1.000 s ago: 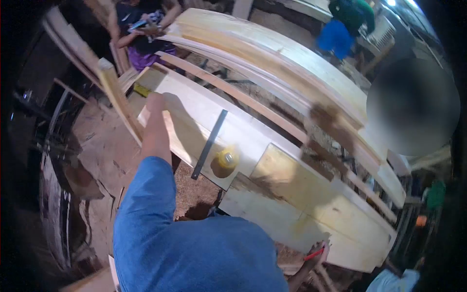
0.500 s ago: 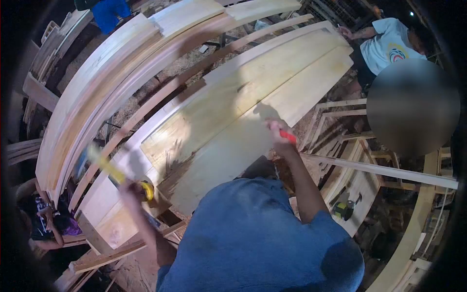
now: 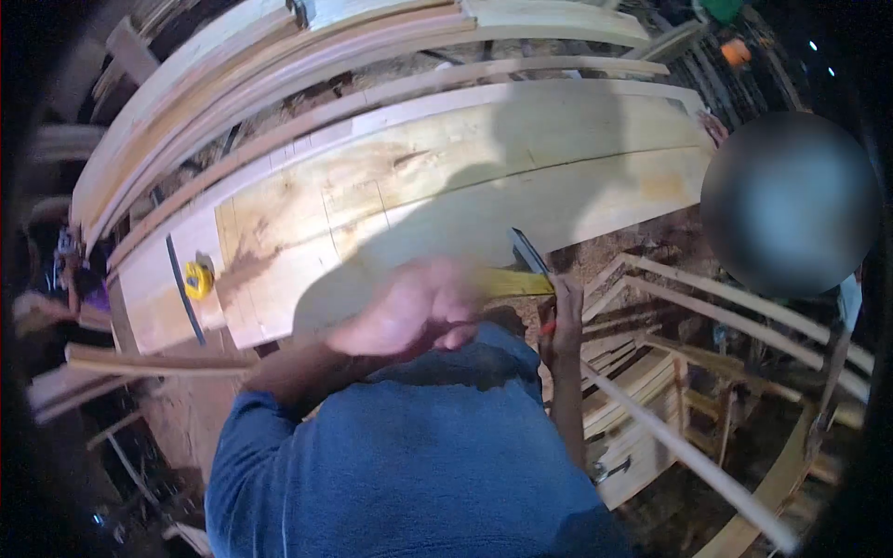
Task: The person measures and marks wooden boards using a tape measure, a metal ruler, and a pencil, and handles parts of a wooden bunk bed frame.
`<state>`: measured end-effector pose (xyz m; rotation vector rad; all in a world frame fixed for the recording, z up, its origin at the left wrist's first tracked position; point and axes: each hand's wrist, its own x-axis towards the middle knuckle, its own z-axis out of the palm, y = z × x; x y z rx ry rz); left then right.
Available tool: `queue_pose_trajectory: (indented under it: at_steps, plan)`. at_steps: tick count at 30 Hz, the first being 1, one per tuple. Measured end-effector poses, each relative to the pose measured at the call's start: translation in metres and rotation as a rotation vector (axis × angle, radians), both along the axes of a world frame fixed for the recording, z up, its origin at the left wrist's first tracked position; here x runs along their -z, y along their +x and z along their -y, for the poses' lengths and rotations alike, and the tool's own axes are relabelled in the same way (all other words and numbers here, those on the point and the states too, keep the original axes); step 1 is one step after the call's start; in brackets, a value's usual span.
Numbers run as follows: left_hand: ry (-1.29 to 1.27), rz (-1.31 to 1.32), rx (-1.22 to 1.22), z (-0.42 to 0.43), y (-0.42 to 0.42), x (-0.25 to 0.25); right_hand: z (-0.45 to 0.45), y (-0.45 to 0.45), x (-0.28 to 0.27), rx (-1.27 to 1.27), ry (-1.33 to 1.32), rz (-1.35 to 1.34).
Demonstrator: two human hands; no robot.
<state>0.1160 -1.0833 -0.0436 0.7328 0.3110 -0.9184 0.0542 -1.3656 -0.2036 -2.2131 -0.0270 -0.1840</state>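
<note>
My left hand is smeared by motion in front of my chest, its fingers curled round one end of a yellow strip-like tool. That tool reaches across to my right hand, and its far end is hidden there. Closed in my right hand is a red-handled tool. A flat dark blade sticks up from the same hand over the board's near edge; whether it belongs to the red handle I cannot tell. Beyond them lies a wide pale wooden board with pencil lines across it.
On the board's left end rest a yellow tape measure and a dark thin bar. Long curved planks stand stacked behind. Wooden frames lie at the right. Another person's hand touches the board's far end.
My left hand has come from the board's left side to my chest with the yellow tool. My right hand has drawn down and slightly right. The view has turned.
</note>
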Motion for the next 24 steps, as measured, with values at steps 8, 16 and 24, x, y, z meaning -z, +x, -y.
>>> queue_pose_trajectory:
  at_steps: [8,16,24]
  plan:
    - [0.235,0.597,-0.138,0.089,-0.001,0.013,0.046,0.037,-0.001,-0.085,0.123,0.140]
    - [1.146,1.629,0.339,0.112,0.008,0.113,0.041,0.052,0.024,-0.059,0.370,-0.534]
    - [1.336,1.538,0.498,0.105,0.015,0.144,0.013,0.088,0.026,0.009,0.280,-0.687]
